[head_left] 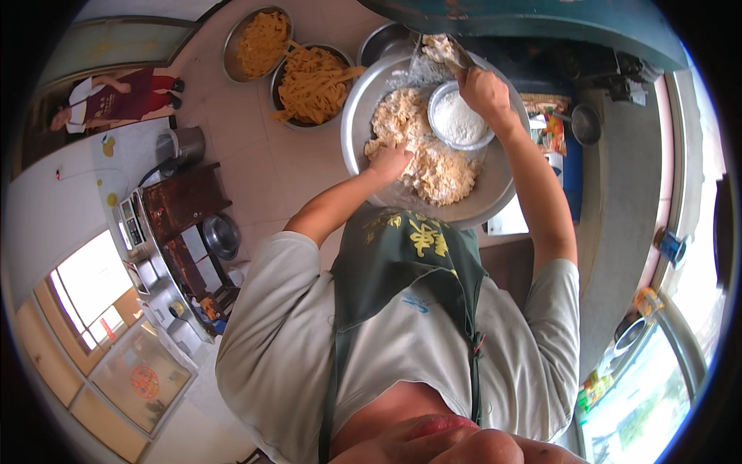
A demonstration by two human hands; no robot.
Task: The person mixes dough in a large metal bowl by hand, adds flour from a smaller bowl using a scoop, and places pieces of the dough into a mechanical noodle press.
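Note:
A wide metal basin (495, 196) in front of me holds a heap of pale, flour-coated food pieces (442, 177). On that heap, inside the basin, rests a small metal bowl (489, 141) of white flour (459, 117). My left hand (390, 162) presses into the coated pieces at the left, fingers partly apart and their tips sunk among them. At the far right rim, my right hand (485, 93) is closed round the handle of a metal scoop-like tool (461, 56). A clump of coated pieces (439, 48) lies at its far end; the tool's exact shape is partly hidden.
Two metal bowls of orange-yellow strips (313, 83) (263, 45) stand on the tiled floor (239, 147) at left. A dark metal pan (384, 42) is behind the basin. A ladle (583, 124) lies at right near a counter (618, 201). A person (116, 97) stands far left.

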